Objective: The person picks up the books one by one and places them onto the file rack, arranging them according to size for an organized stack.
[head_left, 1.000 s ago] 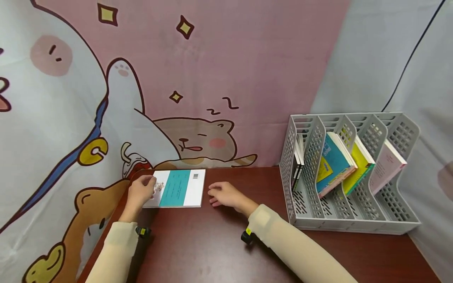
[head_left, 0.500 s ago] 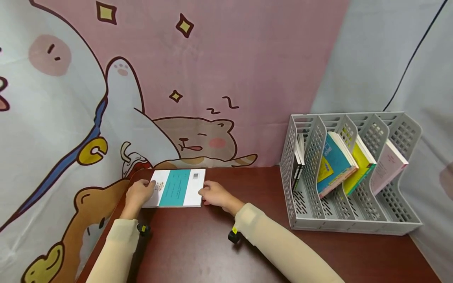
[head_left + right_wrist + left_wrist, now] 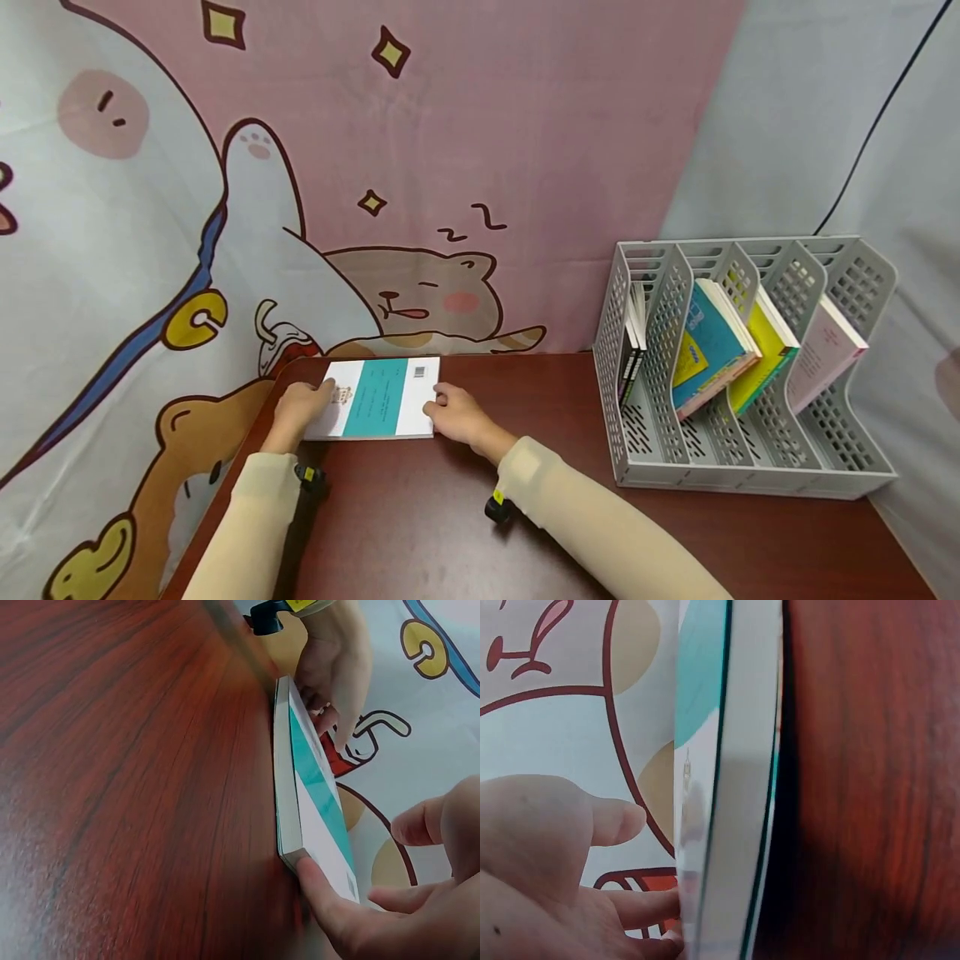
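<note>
A white book (image 3: 378, 398) with a teal band and a barcode lies flat near the back left of the table. Its page edge (image 3: 742, 780) faces the left wrist camera. My left hand (image 3: 302, 410) is at the book's left side; in the left wrist view its thumb stands apart from the cover while the lower fingertips meet the book's end. On the opposite side, my right hand (image 3: 463, 417) touches the book's right end. In the right wrist view, the right thumb (image 3: 319, 881) lies against the near corner, with the other fingers spread away from it.
At the right stands a grey slotted rack (image 3: 750, 477) with several compartments. It holds dark-spined books (image 3: 632, 346), a blue book (image 3: 708, 346), a yellow book (image 3: 761, 354) and a pink book (image 3: 821, 354). A cartoon-printed curtain (image 3: 570, 167) borders the brown table (image 3: 420, 533).
My right hand has come left to the book's right end. Over the last half second the book and my left hand have shifted slightly right.
</note>
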`<act>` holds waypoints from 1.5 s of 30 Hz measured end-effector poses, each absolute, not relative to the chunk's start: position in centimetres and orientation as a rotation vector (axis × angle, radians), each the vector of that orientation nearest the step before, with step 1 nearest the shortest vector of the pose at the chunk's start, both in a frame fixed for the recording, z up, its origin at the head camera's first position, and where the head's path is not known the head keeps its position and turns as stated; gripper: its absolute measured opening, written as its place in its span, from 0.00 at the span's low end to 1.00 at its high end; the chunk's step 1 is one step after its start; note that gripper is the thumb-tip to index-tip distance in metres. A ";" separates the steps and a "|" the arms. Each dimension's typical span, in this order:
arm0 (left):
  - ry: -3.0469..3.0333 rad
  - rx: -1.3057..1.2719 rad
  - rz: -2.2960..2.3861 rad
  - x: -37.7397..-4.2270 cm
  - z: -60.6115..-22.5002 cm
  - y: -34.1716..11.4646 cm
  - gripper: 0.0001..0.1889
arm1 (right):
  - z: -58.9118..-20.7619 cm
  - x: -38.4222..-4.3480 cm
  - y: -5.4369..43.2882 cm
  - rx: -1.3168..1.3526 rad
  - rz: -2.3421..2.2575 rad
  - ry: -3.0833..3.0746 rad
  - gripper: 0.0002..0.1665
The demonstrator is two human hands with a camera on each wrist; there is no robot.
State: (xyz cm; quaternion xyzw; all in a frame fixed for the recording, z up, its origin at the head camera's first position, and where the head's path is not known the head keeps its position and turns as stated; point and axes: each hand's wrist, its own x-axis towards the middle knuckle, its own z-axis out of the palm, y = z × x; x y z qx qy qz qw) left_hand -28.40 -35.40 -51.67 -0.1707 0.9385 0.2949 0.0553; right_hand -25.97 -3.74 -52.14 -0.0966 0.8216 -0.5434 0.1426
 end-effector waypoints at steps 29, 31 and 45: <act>2.649 -0.216 1.694 -27.5 -47.7 -26.2 0.30 | -51.1 -26.8 5.5 0.038 -1.755 2.228 0.42; 2.594 -0.177 1.778 -27.0 -46.8 -24.9 0.29 | -50.7 -26.7 6.7 0.047 -1.739 2.258 0.45; 2.460 -0.077 1.916 -23.9 -45.6 -16.1 0.25 | -48.5 -22.8 12.3 0.012 -2.196 2.133 0.31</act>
